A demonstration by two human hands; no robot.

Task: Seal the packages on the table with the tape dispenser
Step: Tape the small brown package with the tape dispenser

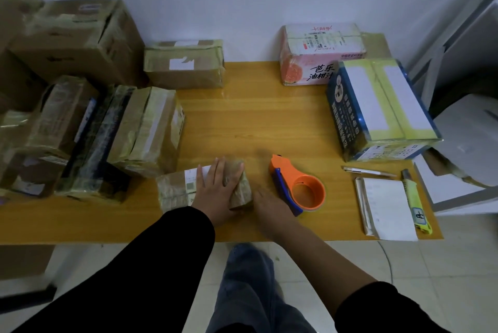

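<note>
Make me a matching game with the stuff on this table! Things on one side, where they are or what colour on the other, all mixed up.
Things:
1. tape dispenser
2. small brown package
3. pink box
4. notepad

Clues:
A. at the back of the table
B. orange and blue
C. right beside the yellow marker
D. under the left hand

Pairs: 1-B, 2-D, 3-A, 4-C

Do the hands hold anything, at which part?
The left hand presses flat on top of the small package; whether the right hand grips anything cannot be told.
</note>
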